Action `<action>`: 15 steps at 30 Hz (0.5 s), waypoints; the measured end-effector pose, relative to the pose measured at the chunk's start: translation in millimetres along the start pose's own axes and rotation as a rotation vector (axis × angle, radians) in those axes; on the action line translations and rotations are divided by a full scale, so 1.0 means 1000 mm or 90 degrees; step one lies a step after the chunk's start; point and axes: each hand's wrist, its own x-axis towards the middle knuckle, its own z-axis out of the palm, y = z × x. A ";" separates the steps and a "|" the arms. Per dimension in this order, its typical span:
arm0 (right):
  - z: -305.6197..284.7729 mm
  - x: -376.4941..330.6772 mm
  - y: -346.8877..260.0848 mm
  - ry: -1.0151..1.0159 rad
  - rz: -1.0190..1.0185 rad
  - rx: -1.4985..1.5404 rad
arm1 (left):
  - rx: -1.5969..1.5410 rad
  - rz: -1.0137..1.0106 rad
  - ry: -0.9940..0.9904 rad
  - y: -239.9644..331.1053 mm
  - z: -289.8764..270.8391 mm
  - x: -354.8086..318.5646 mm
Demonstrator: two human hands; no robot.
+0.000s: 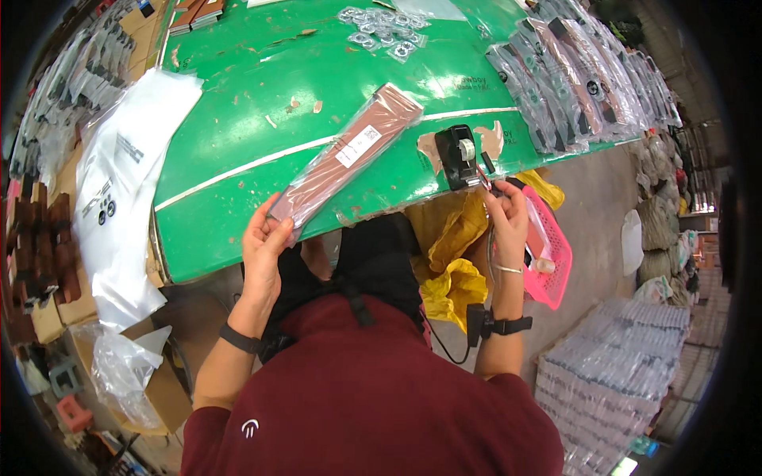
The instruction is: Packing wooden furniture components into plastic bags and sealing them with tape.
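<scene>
A long clear plastic bag holding brown flat strips lies slantwise on the green table, a white label on its upper side. My left hand is closed on its near end, thumb on top, at the table's front edge. To the right stands a black tape dispenser with a roll of tape in it. My right hand is at the dispenser's front end, fingers pinched together. What they hold, perhaps an end of tape, is too small to make out.
Small clear packets lie at the table's far side. Bagged strips are piled at the right. White plastic sheets hang at the left. Below are yellow sacks, a pink basket and stacked packages.
</scene>
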 end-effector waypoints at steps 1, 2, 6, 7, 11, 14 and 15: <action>-0.004 -0.007 0.003 -0.004 0.020 0.064 | -0.002 0.007 0.007 0.000 0.002 0.001; -0.002 -0.011 0.006 0.007 0.015 0.095 | -0.003 0.015 0.014 0.000 0.003 0.001; 0.006 0.001 0.038 0.046 0.028 0.089 | -0.004 0.019 0.022 0.002 0.006 -0.001; 0.007 0.006 0.049 0.042 0.026 0.089 | -0.002 0.022 0.026 0.000 0.006 0.000; 0.023 0.019 0.059 0.047 -0.038 0.090 | -0.022 0.027 0.045 0.002 0.006 -0.004; 0.008 0.023 0.077 0.105 -0.105 -0.385 | -0.030 0.040 0.019 0.000 0.006 -0.001; -0.010 0.024 0.115 0.057 -0.087 -0.276 | -0.019 0.029 0.012 -0.002 0.010 0.001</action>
